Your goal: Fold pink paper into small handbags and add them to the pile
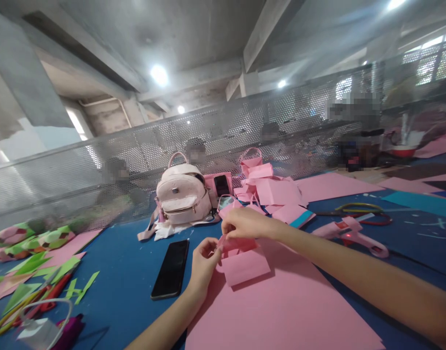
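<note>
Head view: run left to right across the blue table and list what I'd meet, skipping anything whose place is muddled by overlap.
White charger plug → loose green strips → black phone lying flat → left hand → pink paper box → pink glue gun.

Your bare forearms (339, 257) slant in from below and the right, your right hand (247, 223) arched palm-down with bent fingers (229, 227) pinched together, your left hand (202, 265) curled just beside it.
</note>
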Demonstrator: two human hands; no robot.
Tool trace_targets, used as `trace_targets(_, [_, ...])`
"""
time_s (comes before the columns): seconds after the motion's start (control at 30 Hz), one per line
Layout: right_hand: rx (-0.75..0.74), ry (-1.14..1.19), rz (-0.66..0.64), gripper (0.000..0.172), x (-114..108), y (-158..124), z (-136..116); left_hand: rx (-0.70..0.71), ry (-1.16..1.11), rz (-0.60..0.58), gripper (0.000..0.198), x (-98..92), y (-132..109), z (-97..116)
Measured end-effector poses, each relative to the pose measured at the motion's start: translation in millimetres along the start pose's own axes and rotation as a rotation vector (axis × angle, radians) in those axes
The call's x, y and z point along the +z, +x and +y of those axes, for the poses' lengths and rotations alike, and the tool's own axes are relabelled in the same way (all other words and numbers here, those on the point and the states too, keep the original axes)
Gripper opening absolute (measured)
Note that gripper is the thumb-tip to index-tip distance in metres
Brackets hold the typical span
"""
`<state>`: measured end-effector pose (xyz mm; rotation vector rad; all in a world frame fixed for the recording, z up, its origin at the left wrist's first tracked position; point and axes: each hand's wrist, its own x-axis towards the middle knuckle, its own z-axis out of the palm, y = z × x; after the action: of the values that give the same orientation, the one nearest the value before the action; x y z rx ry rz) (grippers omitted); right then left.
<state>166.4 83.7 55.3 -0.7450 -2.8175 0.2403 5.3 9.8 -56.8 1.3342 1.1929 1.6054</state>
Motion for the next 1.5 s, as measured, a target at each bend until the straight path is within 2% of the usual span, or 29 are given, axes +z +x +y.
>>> trace_targets(1.5, [-0.005,-0.009,0.027,0.014,0.4,-1.0,1.9,-0.015,-0.006,-0.035,0.022,-2.3,-0.3,-1.7])
